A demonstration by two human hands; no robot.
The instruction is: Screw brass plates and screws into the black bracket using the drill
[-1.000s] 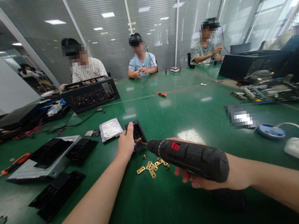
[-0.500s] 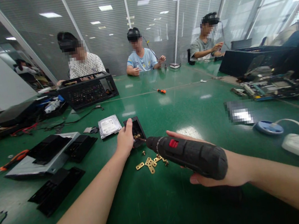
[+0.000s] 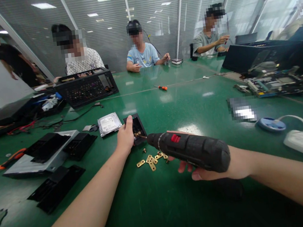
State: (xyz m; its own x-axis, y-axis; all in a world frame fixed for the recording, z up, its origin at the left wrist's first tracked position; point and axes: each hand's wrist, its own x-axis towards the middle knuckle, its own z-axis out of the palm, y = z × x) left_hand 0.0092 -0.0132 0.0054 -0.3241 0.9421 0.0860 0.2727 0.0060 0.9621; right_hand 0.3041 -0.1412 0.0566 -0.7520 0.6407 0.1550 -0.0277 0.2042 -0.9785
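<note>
Gripping a drill (image 3: 192, 151), right hand (image 3: 209, 176) — left hand (image 3: 125, 135) round black case (image 3: 138, 122).

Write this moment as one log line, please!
left hand: holds black part | right hand: holds power drill, bit toward black part | nearby: brass plates, hard drive

Single head-worn view, forward and down over nearby hands (image 3: 125, 136)
</note>
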